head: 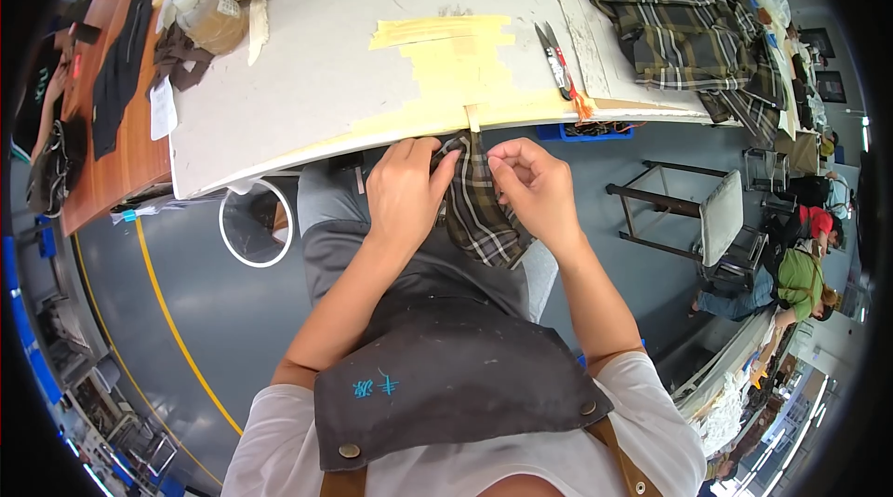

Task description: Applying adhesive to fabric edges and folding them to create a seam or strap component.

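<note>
A strip of dark plaid fabric [476,207] with white and olive lines hangs from the table's front edge down over my lap. Its top end lies beneath a short tab of masking tape [473,118] at the edge. My left hand [407,187] grips the fabric's left side, thumb on top and fingers curled by the table edge. Beside the right side of the strip, my right hand [536,183] has thumb and forefinger pinched together. Whether cloth or thread is between those fingertips is hidden.
On the white tabletop [307,44] lie thread snips [556,63] with an orange tassel, a glue bottle [209,16] and stacked plaid garment pieces [687,37]. A blue bin [586,132] sits under the edge. A white-rimmed bin [256,221] stands left, a stool [718,218] right. Co-workers [802,281] are at far right.
</note>
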